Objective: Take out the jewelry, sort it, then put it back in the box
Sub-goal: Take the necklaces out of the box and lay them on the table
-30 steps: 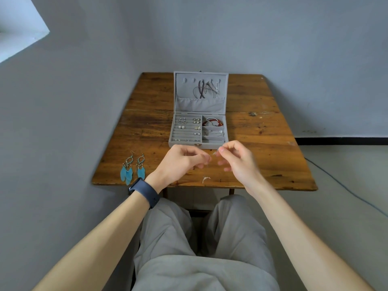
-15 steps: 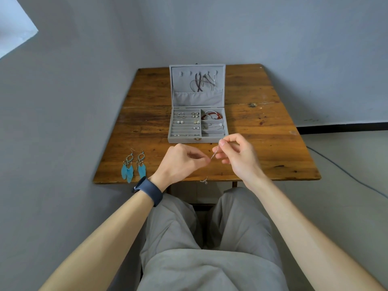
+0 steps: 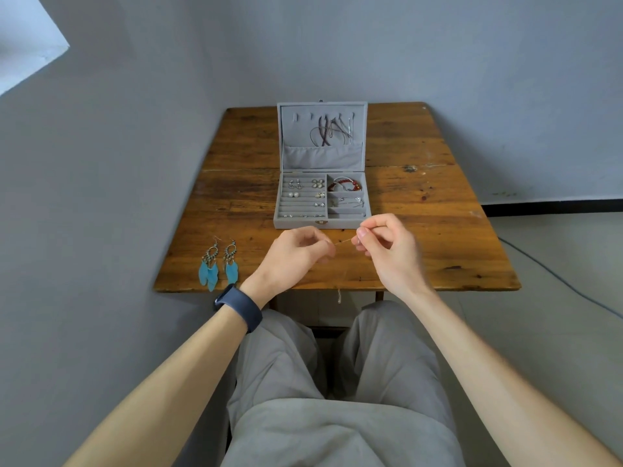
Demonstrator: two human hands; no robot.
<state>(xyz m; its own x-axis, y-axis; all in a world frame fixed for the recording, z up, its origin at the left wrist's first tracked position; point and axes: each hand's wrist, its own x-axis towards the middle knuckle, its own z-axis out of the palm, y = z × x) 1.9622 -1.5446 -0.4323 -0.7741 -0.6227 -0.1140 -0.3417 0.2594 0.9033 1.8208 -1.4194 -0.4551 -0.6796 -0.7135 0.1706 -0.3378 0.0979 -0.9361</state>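
Observation:
A grey jewelry box (image 3: pixel 322 224) stands open on the wooden table (image 3: pixel 438 237), with earrings in its left rows, a red bracelet (image 3: pixel 344 186) at the right and necklaces hanging in its lid (image 3: pixel 322 129). My left hand (image 3: pixel 295 257) and my right hand (image 3: pixel 391 251) hover just in front of the box, each pinching one end of a thin chain (image 3: pixel 344 242) stretched between them. A small pendant (image 3: pixel 339 298) dangles below the table's front edge. A pair of blue feather earrings (image 3: pixel 219 267) lies at the table's front left.
Grey walls close in behind and to the left of the table. A cable (image 3: pixel 556 274) runs along the floor at the right. My knees sit under the table's near edge.
My hands have drawn slightly apart, so the thin chain shows taut between them. The view has tilted a little; the box and earrings stay put.

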